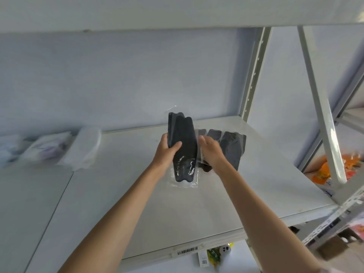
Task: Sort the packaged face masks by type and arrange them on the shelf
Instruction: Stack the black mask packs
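A black face mask in a clear plastic pack stands nearly upright above the white shelf board. My left hand grips its left edge, thumb across the front. My right hand is just right of the pack, fingers relaxed and spread, resting against several black packaged masks that lie in an overlapping row on the shelf. On the left of the shelf lie white packaged masks, blurred.
More pale packs lie at the far left. A perforated upright post and a slanted brace stand at the right. Orange packages sit on the neighbouring shelf. A barcode label is on the front edge.
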Demonstrator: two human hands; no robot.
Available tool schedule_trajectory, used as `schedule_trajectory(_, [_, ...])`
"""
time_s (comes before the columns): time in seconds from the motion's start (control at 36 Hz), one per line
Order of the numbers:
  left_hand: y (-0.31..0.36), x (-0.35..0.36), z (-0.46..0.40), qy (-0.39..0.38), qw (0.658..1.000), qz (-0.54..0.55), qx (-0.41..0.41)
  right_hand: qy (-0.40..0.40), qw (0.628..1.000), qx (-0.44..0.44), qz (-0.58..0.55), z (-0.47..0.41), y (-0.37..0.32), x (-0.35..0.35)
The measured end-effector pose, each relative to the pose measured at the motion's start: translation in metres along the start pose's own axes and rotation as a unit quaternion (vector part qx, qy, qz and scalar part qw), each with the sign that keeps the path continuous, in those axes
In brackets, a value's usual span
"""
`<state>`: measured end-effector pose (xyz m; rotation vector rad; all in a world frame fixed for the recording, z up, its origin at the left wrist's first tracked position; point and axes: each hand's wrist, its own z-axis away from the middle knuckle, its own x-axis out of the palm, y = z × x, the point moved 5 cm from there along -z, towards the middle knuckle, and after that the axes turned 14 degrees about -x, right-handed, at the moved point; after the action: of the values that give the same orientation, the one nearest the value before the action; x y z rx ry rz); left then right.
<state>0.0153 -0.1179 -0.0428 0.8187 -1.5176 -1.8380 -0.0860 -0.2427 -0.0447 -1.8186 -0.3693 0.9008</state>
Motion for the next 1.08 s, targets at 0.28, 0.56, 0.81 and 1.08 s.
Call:
schedule_trajectory(0.28, [-0.007,-0.027,-0.009,0.025,0.998,0.044,-0.022,-0.007,0.889,0.163,0.428,0.003,0.066,-0.087])
schedule_trajectory(0.56, [-0.015,-0.031,-0.007,0.038,0.997,0.047,-0.040,0.010,0.946,0.188,0.265,-0.006,0.073,-0.100])
schedule_trajectory(0.81, [-0.010,-0.027,-0.003,0.045,0.995,0.069,-0.047,0.181,0.980,0.031,0.078,0.017,0.025,-0.079])
schedule_trajectory(1.08, [0.001,-0.019,0.003,0.039,0.994,0.089,-0.051,0.076,0.978,0.016,-0.196,0.030,-0.016,0.004])
